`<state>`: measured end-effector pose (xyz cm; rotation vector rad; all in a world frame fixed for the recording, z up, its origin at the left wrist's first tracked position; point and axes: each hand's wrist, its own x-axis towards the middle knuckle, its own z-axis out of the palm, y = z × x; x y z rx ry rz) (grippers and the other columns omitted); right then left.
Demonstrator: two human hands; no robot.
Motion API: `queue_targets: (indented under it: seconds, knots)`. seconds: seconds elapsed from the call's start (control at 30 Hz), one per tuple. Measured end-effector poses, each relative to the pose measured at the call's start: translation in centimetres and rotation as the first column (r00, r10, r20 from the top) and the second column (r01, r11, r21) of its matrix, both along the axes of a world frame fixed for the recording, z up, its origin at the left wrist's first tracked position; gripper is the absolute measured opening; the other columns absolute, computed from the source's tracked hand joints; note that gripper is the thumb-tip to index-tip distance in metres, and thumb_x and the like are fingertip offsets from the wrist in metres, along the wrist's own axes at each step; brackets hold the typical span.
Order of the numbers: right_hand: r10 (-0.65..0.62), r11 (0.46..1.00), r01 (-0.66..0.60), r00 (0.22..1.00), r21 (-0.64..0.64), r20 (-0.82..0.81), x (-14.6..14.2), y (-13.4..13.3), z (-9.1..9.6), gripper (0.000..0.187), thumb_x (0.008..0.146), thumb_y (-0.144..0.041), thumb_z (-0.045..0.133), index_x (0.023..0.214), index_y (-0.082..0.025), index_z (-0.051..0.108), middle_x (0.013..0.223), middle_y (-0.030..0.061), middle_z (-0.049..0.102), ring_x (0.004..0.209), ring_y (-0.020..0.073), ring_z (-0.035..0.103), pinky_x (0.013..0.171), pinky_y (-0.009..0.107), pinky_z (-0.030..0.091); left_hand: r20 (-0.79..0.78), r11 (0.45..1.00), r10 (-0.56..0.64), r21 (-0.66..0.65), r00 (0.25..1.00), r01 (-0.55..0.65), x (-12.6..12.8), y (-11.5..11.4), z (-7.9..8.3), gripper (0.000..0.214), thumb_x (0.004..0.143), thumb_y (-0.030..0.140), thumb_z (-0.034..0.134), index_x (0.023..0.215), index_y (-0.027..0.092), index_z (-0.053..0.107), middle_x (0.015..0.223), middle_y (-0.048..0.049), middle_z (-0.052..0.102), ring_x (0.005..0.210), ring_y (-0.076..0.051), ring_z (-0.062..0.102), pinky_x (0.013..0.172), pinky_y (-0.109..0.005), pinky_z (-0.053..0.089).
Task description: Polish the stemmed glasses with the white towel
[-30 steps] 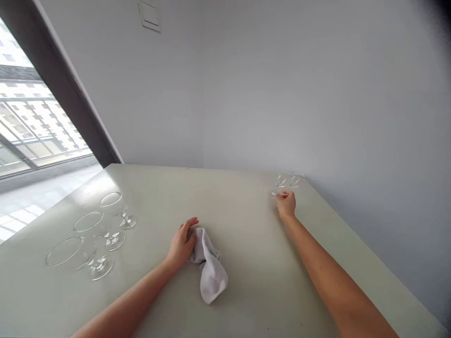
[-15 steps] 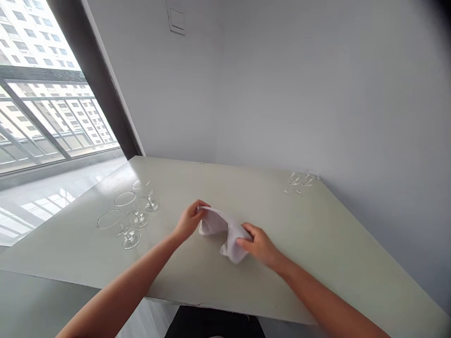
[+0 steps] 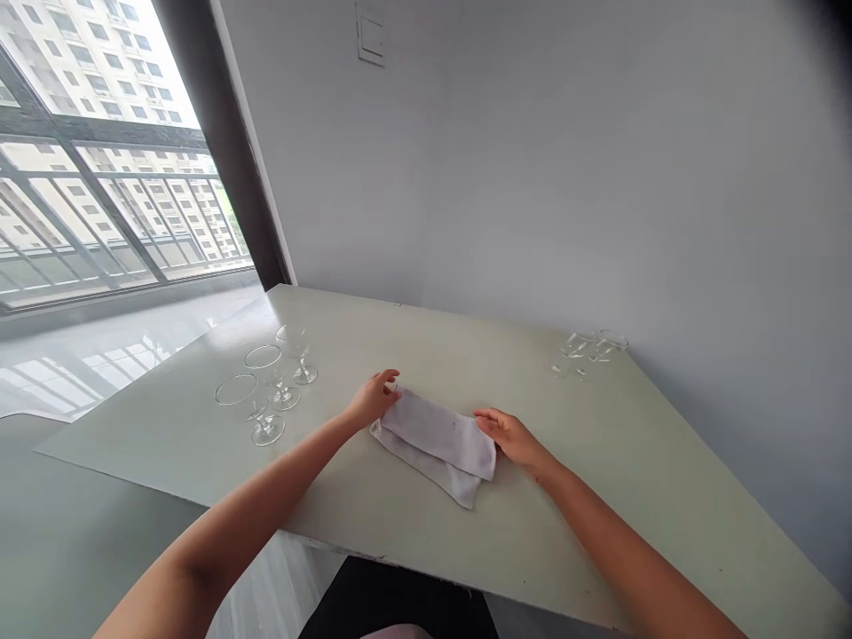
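Note:
A white cloth (image 3: 439, 444) lies folded in a long strip on the pale green table (image 3: 626, 461). My left hand (image 3: 374, 401) pinches its left end, with the fingers curled on the fabric. At the cloth's right end my right hand (image 3: 511, 435) grips the fabric, fingers bent over the edge. Three clear stemmed glasses (image 3: 266, 386) stand in a row to the left of my left hand.
Two or three small clear glasses (image 3: 589, 348) stand at the table's far right corner by the grey wall. A large window (image 3: 99, 177) with a dark frame is on the left. The table's near edge (image 3: 373, 550) runs just in front of me.
My right hand came back from the far glasses and took the cloth's right end. Both hands then spread the bunched cloth into a flat folded strip on the table.

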<state>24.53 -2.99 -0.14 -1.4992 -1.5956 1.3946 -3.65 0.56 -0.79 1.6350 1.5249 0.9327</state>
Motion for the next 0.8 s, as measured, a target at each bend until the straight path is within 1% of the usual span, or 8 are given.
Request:
queue_targets:
  seconds: [0.07, 0.13, 0.23, 0.33, 0.5, 0.6, 0.67, 0.8]
  knots:
    - [-0.058, 0.964, 0.003, 0.978, 0.264, 0.202, 0.3, -0.3, 0.0, 0.035, 0.075, -0.047, 0.055, 0.101, -0.023, 0.060, 0.097, 0.0054, 0.057, 0.075, 0.0181, 0.055, 0.063, 0.033, 0.045, -0.111, 0.992, -0.041, 0.118, 0.993, 0.054, -0.3, -1.0, 0.2, 0.024, 0.070, 0.034, 0.058, 0.093, 0.027, 0.062, 0.099, -0.0044, 0.056, 0.081, -0.017, 0.053, 0.068, -0.028, 0.041]
    - [-0.030, 0.879, -0.149, 0.931, 0.453, 0.364, 0.4, -1.2, 0.3, 0.023, 0.076, -0.041, 0.056, 0.093, -0.026, 0.063, 0.096, 0.0048, 0.056, 0.082, 0.0197, 0.054, 0.070, 0.035, 0.045, -0.270, 0.949, -0.201, 0.183, 0.942, 0.255, -0.7, -2.2, 0.7, 0.020, 0.071, 0.036, 0.059, 0.088, 0.026, 0.064, 0.094, -0.0043, 0.057, 0.084, -0.019, 0.052, 0.073, -0.030, 0.041]
    - [0.162, 0.771, -0.432, 0.843, 0.467, 0.513, 0.2, -3.2, 0.3, 0.019, 0.075, -0.035, 0.060, 0.091, -0.027, 0.064, 0.090, 0.0047, 0.058, 0.084, 0.0217, 0.052, 0.072, 0.037, 0.045, -0.404, 0.852, -0.415, 0.142, 0.815, 0.504, -1.4, -3.5, 0.8, 0.021, 0.070, 0.034, 0.062, 0.089, 0.025, 0.065, 0.091, -0.0050, 0.059, 0.086, -0.020, 0.052, 0.076, -0.031, 0.041]
    - [0.187, 0.727, -0.500, 0.803, 0.470, 0.565, 0.0, -4.5, -0.7, 0.023, 0.077, -0.025, 0.057, 0.099, -0.025, 0.062, 0.093, 0.0057, 0.058, 0.087, 0.0227, 0.052, 0.075, 0.038, 0.046, -0.469, 0.827, -0.410, 0.170, 0.782, 0.536, -1.8, -3.7, -0.2, 0.020, 0.076, 0.025, 0.053, 0.093, 0.024, 0.064, 0.094, -0.0053, 0.060, 0.089, -0.019, 0.053, 0.079, -0.030, 0.041]
    - [0.175, 0.760, -0.445, 0.842, 0.473, 0.511, 0.3, -4.1, -1.8, 0.027, 0.080, -0.011, 0.045, 0.095, -0.022, 0.064, 0.094, 0.0059, 0.059, 0.090, 0.0196, 0.053, 0.080, 0.035, 0.045, -0.536, 0.848, -0.352, 0.165, 0.767, 0.505, -2.0, -2.6, -0.8, 0.024, 0.083, 0.019, 0.040, 0.089, 0.023, 0.064, 0.082, -0.0022, 0.063, 0.076, -0.014, 0.055, 0.068, -0.025, 0.042]
    - [0.216, 0.838, -0.383, 0.887, 0.388, 0.408, 0.6, -3.4, -1.2, 0.025, 0.082, -0.016, 0.045, 0.093, -0.024, 0.066, 0.094, 0.0047, 0.060, 0.089, 0.0189, 0.055, 0.080, 0.034, 0.045, -0.558, 0.859, -0.334, 0.153, 0.760, 0.489, -1.8, -1.9, 0.0, 0.026, 0.084, 0.022, 0.038, 0.088, 0.023, 0.063, 0.079, -0.0014, 0.063, 0.071, -0.013, 0.055, 0.063, -0.024, 0.041]
    - [0.238, 0.888, -0.334, 0.921, 0.315, 0.308, 0.9, -3.0, -0.7, 0.025, 0.084, -0.022, 0.043, 0.095, -0.025, 0.066, 0.096, 0.0042, 0.061, 0.089, 0.0182, 0.056, 0.080, 0.033, 0.045, -0.575, 0.847, -0.298, 0.208, 0.762, 0.488, -1.4, -1.4, 0.6, 0.026, 0.084, 0.022, 0.038, 0.086, 0.022, 0.064, 0.079, -0.0024, 0.064, 0.075, -0.014, 0.055, 0.066, -0.025, 0.041]
    - [0.277, 0.929, -0.310, 0.944, 0.202, 0.176, 1.5, -2.7, -0.3, 0.025, 0.084, -0.031, 0.045, 0.092, -0.024, 0.067, 0.097, 0.0038, 0.062, 0.087, 0.0177, 0.056, 0.077, 0.031, 0.044, -0.565, 0.853, -0.226, 0.279, 0.793, 0.442, -0.3, -0.5, 1.7, 0.024, 0.083, 0.022, 0.039, 0.085, 0.021, 0.063, 0.082, -0.0024, 0.065, 0.075, -0.015, 0.054, 0.067, -0.026, 0.040]
